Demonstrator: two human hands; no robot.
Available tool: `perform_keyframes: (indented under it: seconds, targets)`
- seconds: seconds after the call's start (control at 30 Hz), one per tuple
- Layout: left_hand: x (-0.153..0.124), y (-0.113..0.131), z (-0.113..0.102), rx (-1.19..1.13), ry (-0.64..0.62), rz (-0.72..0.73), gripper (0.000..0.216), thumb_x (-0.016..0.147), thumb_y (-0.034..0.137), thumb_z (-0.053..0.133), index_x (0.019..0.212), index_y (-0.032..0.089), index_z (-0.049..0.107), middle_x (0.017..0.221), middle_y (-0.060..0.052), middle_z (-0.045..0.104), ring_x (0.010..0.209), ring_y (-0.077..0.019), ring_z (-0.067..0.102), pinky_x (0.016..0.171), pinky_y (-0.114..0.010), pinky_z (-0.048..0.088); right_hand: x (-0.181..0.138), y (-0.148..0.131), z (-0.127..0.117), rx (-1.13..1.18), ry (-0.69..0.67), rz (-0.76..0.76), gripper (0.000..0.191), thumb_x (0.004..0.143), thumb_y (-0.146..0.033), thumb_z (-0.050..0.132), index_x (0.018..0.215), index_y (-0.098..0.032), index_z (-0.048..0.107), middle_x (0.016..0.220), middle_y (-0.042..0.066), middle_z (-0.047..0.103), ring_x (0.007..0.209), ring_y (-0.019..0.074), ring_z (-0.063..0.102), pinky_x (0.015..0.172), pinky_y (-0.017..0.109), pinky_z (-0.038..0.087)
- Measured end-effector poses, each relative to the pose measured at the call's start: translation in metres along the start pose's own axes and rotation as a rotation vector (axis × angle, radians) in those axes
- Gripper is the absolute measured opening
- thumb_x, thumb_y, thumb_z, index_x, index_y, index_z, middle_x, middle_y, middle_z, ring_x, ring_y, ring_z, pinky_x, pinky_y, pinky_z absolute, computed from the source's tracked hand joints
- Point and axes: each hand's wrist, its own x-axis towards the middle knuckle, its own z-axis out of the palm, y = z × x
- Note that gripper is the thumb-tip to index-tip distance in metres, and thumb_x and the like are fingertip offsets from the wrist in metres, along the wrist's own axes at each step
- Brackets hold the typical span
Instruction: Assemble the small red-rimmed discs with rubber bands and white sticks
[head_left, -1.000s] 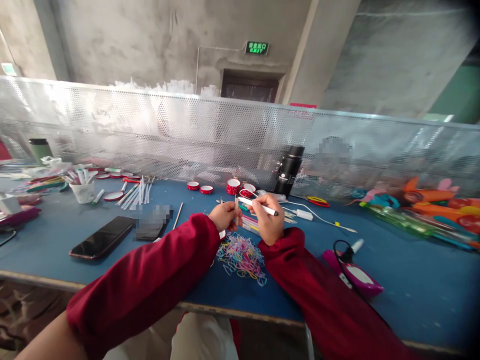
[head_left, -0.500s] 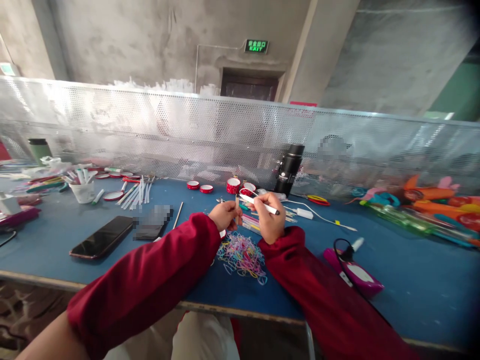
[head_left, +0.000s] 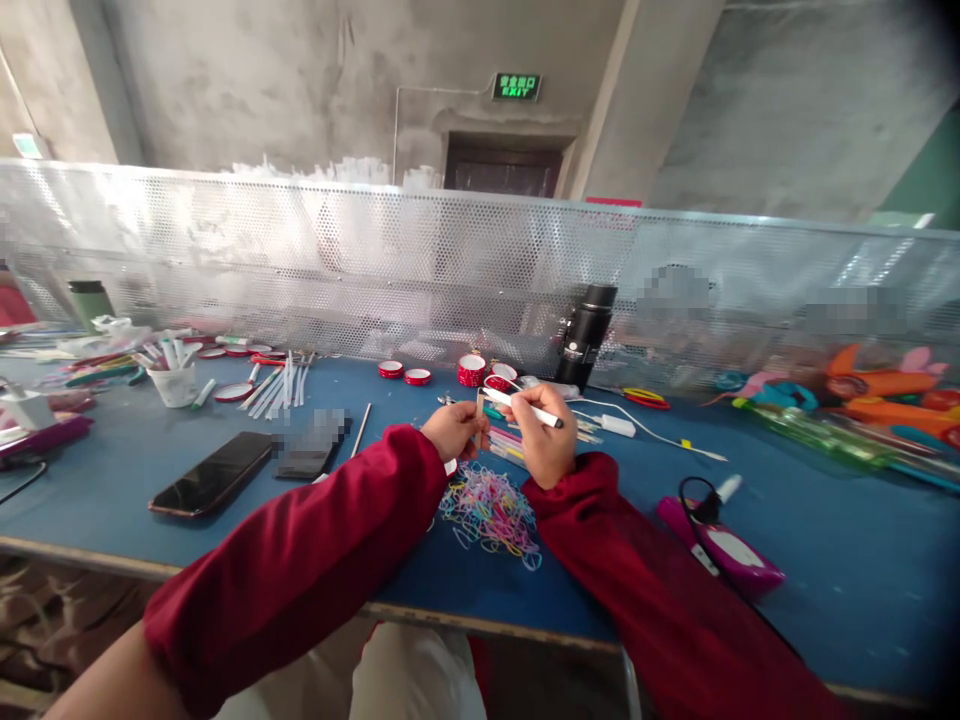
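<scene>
My right hand (head_left: 545, 440) is closed round a white pen-like tool (head_left: 525, 407) that points left with its dark tip to the right. My left hand (head_left: 452, 430) pinches a thin upright stick (head_left: 481, 412) close beside the right hand. Both hands hover just above the blue table (head_left: 825, 540), over a loose heap of coloured rubber bands (head_left: 491, 510). Several thin coloured sticks (head_left: 506, 445) lie on the table just behind my hands. Both arms wear dark red sleeves.
A black phone (head_left: 212, 474) lies at the left, a white cup of sticks (head_left: 174, 382) further back. Red-rimmed lids (head_left: 403, 373), a black flask (head_left: 585, 335) and a white cable sit behind. A purple device (head_left: 724, 548) lies right, colourful toys (head_left: 862, 400) far right. A perforated metal screen (head_left: 375, 270) backs the table.
My hands stay together in nearly the same pose. The view has shifted slightly, so everything sits a little further right in the picture.
</scene>
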Motion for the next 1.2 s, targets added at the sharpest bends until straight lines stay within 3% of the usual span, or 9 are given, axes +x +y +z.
perform_keyframes:
  seconds: [0.57,0.7,0.8,0.93,1.2]
  targets:
    - [0.002,-0.002,-0.001,0.049,0.012,0.037,0.012,0.089,0.016,0.046,0.079,0.017,0.052,0.062,0.003,0.061,0.039,-0.0055,0.049,0.039,-0.017,0.037,0.001,0.005,0.001,0.006,0.015,-0.024,0.019,0.088,-0.036,0.061,0.076,-0.021,0.059,0.067,0.0,0.066,0.061,0.0169,0.062,0.06,0.03,0.049]
    - [0.0,0.001,0.001,0.042,0.011,0.022,0.015,0.09,0.013,0.044,0.078,0.017,0.051,0.06,0.004,0.06,0.037,-0.005,0.048,0.039,-0.017,0.035,0.003,0.0,0.001,-0.003,0.086,-0.084,0.016,0.09,-0.036,0.061,0.086,-0.02,0.061,0.075,0.001,0.068,0.065,0.0156,0.063,0.064,0.029,0.05]
    - [-0.001,0.006,0.002,0.03,0.019,-0.004,0.017,0.091,0.012,0.042,0.077,0.017,0.05,0.061,0.003,0.061,0.037,-0.0053,0.049,0.038,-0.017,0.033,0.004,-0.004,0.001,-0.019,0.068,-0.111,0.019,0.095,-0.037,0.054,0.099,-0.02,0.062,0.082,0.002,0.07,0.065,0.0144,0.064,0.067,0.03,0.051]
    - [-0.004,0.011,0.004,-0.007,0.041,-0.03,0.017,0.091,0.011,0.04,0.077,0.017,0.048,0.062,0.002,0.063,0.039,-0.0063,0.051,0.039,-0.018,0.032,0.004,-0.004,0.001,0.003,0.03,-0.086,0.024,0.098,-0.041,0.047,0.097,-0.02,0.059,0.073,0.001,0.069,0.058,0.0138,0.064,0.062,0.029,0.052]
    - [-0.003,0.013,-0.003,-0.049,0.119,-0.007,0.017,0.091,0.013,0.041,0.077,0.017,0.05,0.062,0.001,0.063,0.04,-0.007,0.051,0.038,-0.018,0.033,0.005,0.008,0.001,-0.015,0.026,-0.063,0.019,0.094,-0.039,0.055,0.097,-0.021,0.059,0.065,-0.002,0.066,0.055,0.0131,0.062,0.058,0.027,0.051]
